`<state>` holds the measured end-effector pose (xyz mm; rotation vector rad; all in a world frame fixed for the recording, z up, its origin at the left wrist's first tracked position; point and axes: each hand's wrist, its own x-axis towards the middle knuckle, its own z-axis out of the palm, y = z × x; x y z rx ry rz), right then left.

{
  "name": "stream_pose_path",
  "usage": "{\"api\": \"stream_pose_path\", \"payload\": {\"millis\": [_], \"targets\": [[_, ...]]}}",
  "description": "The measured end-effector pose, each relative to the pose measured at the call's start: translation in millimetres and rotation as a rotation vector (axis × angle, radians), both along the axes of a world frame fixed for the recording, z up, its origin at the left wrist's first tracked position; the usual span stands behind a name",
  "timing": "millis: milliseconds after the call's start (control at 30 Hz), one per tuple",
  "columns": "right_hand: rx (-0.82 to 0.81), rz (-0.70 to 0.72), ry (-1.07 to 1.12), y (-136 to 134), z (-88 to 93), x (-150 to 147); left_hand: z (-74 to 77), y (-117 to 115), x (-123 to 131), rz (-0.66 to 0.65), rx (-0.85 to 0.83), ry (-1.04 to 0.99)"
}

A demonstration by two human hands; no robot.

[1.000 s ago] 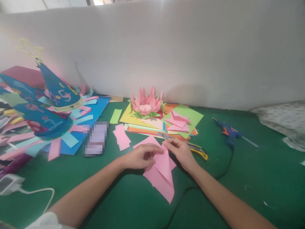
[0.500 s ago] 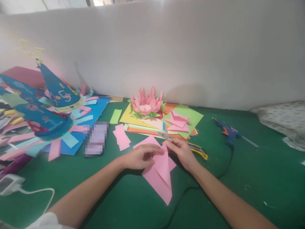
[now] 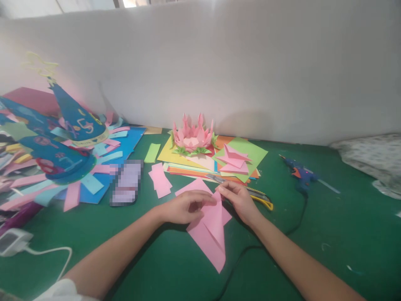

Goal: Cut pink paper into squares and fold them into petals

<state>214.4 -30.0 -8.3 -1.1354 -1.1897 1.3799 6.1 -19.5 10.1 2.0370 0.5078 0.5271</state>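
A folded pink paper (image 3: 210,232) lies on the green table (image 3: 328,242) in front of me, its long point aimed toward me. My left hand (image 3: 184,206) presses on the paper's left upper part with the fingers curled over it. My right hand (image 3: 238,200) pinches the paper's top corner between thumb and fingers. A second pink sheet (image 3: 192,185) lies partly under my left hand.
Behind my hands sit a stack of coloured sheets (image 3: 247,152), a pink paper lotus (image 3: 191,137) and folded pink pieces (image 3: 234,160). A yellow utility knife (image 3: 261,198) lies beside my right hand. A blue glue gun (image 3: 299,172) lies right, its cord running toward me. Blue paper hats (image 3: 67,125) crowd the left.
The pink paper's point has shifted slightly, and my right fingers have moved a little along the top corner. Both hands stay on the paper.
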Motion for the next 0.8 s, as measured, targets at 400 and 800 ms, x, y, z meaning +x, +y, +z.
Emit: {"api": "stream_pose_path", "payload": {"millis": [400,800], "targets": [[0.071,-0.005,-0.097,0,1.3,-4,-1.5,0,-1,0.045,0.001,0.051],[0.663,0.12,-0.717,-11,-4.6,-11,-17.7,7,-2,0.464,0.07,0.148]]}}
